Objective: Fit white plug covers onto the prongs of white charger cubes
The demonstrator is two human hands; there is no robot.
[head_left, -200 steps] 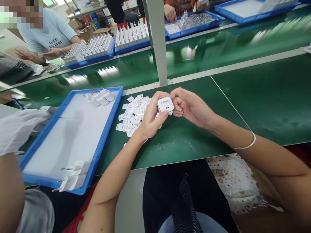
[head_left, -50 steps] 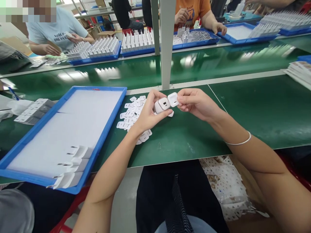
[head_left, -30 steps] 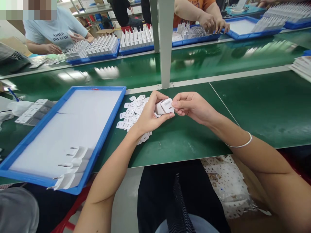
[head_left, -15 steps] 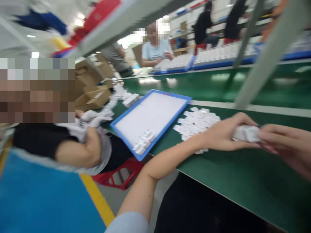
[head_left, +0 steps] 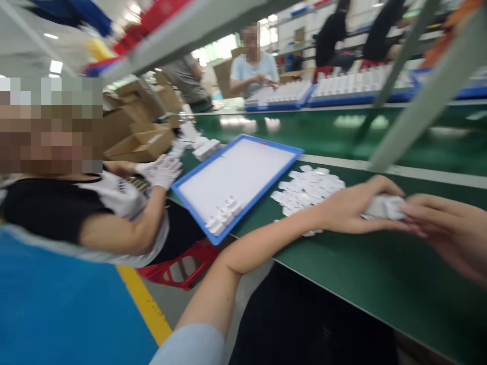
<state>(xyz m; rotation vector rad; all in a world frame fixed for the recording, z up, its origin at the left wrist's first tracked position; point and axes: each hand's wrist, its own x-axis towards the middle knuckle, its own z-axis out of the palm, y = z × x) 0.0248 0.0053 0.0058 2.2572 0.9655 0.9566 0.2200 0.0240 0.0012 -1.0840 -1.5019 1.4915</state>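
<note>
Between my two hands is a small white plastic piece (head_left: pixel 385 207), blurred and partly covered by fingers, so its exact kind does not show. My left hand (head_left: pixel 361 205) wraps around its left side, thumb below and fingers over the top. From the right, the fingertips of my right hand (head_left: pixel 449 223) pinch its other end. A heap of flat white plastic parts (head_left: pixel 310 190) lies on the green table just beyond my left forearm. Left of the heap, a blue-rimmed tray (head_left: pixel 234 237) with a white base holds several white blocks (head_left: pixel 224 215) in its near corner.
A co-worker in white gloves (head_left: pixel 165 171) sits at the left, by open cardboard boxes (head_left: pixel 150 144). A slanted grey post (head_left: pixel 414 111) rises behind my hands. Across the green conveyor belt (head_left: pixel 327 126) stand blue trays (head_left: pixel 279 105) of white parts, with another person behind.
The view has shifted slightly. The gloved co-worker's hands have moved a little, and the person across has raised their hands. My hands keep the white piece in nearly the same place.
</note>
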